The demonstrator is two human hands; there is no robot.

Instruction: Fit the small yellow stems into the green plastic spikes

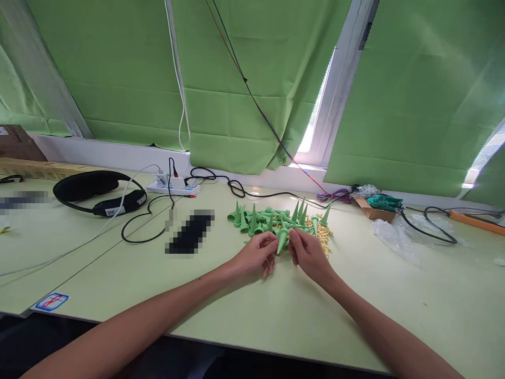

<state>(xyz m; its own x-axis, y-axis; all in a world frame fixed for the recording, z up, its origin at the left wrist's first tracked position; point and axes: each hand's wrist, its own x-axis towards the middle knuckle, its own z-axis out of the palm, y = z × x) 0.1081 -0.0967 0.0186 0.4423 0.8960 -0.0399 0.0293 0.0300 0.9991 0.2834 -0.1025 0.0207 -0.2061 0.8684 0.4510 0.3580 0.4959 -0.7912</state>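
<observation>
In front of me, my left hand [260, 252] is closed on a green plastic cone-shaped spike [282, 240], whose narrow tip points down toward the table. My right hand [310, 255] pinches thumb to forefinger right beside the spike's wide end. What sits in that pinch is too small and too covered to make out. Just behind both hands lies a pile of similar green spikes [253, 220], some standing on their wide ends and others on their sides. Small yellow plastic pieces [324, 239] are heaped along the pile's right side, partly hidden by my right hand.
A black headband-like device [103, 208] lies at the left, near a white power strip [173, 188] with cables. A blurred black object [190, 232] rests left of the pile. At the right are a small cardboard box [374, 210] and clear plastic bags [396, 239].
</observation>
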